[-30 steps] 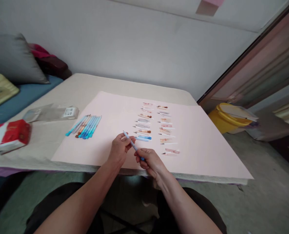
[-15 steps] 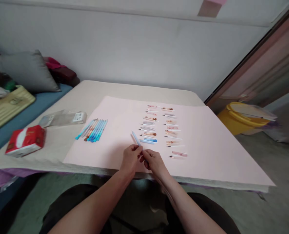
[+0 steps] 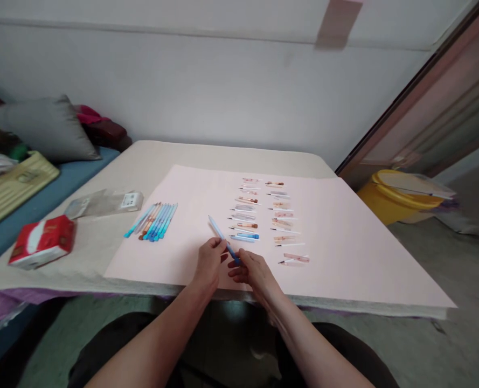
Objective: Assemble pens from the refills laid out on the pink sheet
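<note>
A blue pen (image 3: pixel 216 225) slants up and left over the pink sheet, held between both hands near the table's front edge. My left hand (image 3: pixel 210 260) pinches its middle. The fingers of my right hand (image 3: pixel 252 267) close on its darker blue lower end. Just beyond my hands lie two columns of pen parts, with a blue pen barrel (image 3: pixel 248 235) nearest. A pink pen barrel (image 3: pixel 296 258) rests at the near end of the right column. To the left lies a row of pens (image 3: pixel 155 222) in blue, teal and brown.
The pink sheet (image 3: pixel 356 248) covers much of the cloth-topped table (image 3: pixel 223 150). On the left are a red tissue pack (image 3: pixel 43 241) and a clear plastic package (image 3: pixel 102 205). A yellow bucket (image 3: pixel 396 202) stands beyond the right edge. A grey cushion (image 3: pixel 45 126) sits at far left.
My hands have moved slightly apart, and more of the pen's dark blue lower end shows between them. The pen's tip has shifted left. The camera view has tilted slightly.
</note>
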`<state>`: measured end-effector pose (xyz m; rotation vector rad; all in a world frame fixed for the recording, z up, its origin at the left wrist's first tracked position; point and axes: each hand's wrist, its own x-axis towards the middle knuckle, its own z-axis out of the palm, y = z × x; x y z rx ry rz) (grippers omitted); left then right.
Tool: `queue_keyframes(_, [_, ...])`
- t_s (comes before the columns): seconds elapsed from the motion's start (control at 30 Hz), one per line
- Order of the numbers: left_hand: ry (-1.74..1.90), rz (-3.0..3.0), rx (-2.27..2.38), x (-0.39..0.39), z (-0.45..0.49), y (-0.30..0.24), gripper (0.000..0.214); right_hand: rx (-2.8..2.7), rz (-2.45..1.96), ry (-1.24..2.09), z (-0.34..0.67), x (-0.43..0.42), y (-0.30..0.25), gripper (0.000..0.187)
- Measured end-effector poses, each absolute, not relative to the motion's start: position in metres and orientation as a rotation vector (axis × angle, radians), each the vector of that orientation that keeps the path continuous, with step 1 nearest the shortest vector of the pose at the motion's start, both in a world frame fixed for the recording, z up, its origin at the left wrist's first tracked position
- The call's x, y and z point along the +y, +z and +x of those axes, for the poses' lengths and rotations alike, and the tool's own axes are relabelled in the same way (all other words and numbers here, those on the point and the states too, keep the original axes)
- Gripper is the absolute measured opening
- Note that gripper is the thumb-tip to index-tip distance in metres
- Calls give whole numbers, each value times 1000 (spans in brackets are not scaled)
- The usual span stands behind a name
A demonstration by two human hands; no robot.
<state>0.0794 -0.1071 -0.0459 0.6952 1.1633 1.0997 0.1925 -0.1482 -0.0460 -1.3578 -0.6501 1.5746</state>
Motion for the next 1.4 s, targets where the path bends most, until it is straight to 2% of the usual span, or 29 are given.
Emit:
queue_keyframes(0.37, [1121,619,1141,-100,73,-37,22,-678,-1357,1598,194,-147,-50,12])
queue_keyframes(0.77, [1099,589,1098,-100,72,-41,23,-788,-1339,1551,193,-146,-52,22])
queue_keyframes(1.4, [1069,580,1082,-102,76,-40,19,-878,-1409,1522,193,-145,-54,26])
